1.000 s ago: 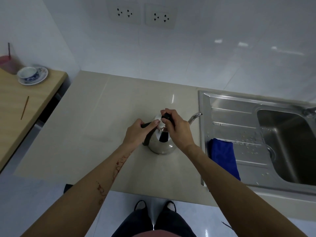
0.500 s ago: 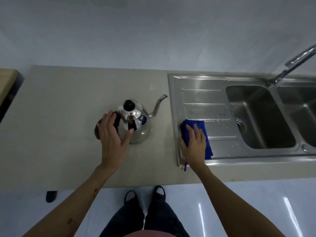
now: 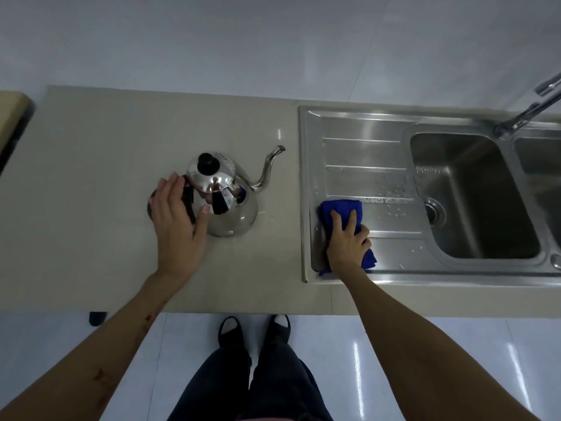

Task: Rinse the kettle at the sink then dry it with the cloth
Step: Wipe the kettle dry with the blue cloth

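Note:
A shiny steel kettle (image 3: 230, 205) with a black lid knob and a thin curved spout stands upright on the beige countertop (image 3: 91, 177), spout towards the sink. My left hand (image 3: 176, 226) cups its black handle from the left, fingers spread and thumb touching the kettle's body, not closed. A folded blue cloth (image 3: 340, 206) lies on the steel draining board (image 3: 364, 153). My right hand (image 3: 346, 244) lies on top of it with the fingers curling round its right edge.
The sink basin (image 3: 473, 192) is right of the draining board, with water drops near its rim and a tap (image 3: 528, 112) above its far corner. A wooden table corner (image 3: 9, 107) shows at the far left. A dark round object (image 3: 150, 205) is mostly hidden behind my left hand.
My right hand left the kettle's lid, moved right onto the blue cloth and now curls on it. My left hand stayed at the kettle's handle. My head turned towards the sink.

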`<state>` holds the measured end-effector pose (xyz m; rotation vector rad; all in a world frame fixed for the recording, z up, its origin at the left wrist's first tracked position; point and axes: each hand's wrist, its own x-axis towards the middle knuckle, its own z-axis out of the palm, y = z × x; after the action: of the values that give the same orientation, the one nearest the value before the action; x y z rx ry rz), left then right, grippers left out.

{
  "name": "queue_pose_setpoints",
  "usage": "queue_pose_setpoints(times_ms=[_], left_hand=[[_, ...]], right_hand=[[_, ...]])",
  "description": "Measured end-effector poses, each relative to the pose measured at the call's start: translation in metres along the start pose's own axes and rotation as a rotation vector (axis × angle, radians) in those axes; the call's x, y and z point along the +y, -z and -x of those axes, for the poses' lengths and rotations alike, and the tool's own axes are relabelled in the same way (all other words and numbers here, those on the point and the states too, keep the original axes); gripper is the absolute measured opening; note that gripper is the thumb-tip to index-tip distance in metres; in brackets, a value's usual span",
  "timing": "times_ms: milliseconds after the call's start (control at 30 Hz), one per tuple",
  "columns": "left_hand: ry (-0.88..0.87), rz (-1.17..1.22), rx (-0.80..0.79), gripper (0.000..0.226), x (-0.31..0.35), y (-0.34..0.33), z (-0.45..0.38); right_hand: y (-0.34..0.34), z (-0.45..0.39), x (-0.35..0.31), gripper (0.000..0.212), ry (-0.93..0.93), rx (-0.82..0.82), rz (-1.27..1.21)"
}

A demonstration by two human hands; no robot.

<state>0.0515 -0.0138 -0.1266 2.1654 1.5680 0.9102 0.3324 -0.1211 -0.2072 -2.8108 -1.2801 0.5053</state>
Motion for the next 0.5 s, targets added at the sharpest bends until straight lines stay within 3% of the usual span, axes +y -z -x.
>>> queue_pose_setpoints(times_ms=[100,167,233,300,400,500], left_hand=[[-0.014,-0.019,0.006,0.057,0.000,0.004,-0.001],[-0.027,-0.017,0.019,0.053,0.000,0.006,-0.002],[-0.018,-0.013,0.042,0.047,0.000,0.009,-0.004],[0.014,-0.017,0.058,0.042,0.000,0.011,-0.009],[0.131,0.012,0.051,0.037,-0.002,0.016,-0.020],[0.290,0.117,-0.007,0.035,-0.013,0.021,-0.035]], right_hand=[[0.013,-0.005,0.002,0.066,-0.031,0.036,-0.117],[0.026,-0.006,-0.010,0.062,-0.085,0.127,-0.464],[0.042,0.006,-0.037,0.059,0.016,0.273,-0.904],[0.062,0.029,-0.072,0.058,0.225,0.347,-1.168],[0.085,0.062,-0.130,0.061,0.584,0.265,-1.170],[0.091,0.060,-0.180,0.058,0.688,0.183,-0.990]])
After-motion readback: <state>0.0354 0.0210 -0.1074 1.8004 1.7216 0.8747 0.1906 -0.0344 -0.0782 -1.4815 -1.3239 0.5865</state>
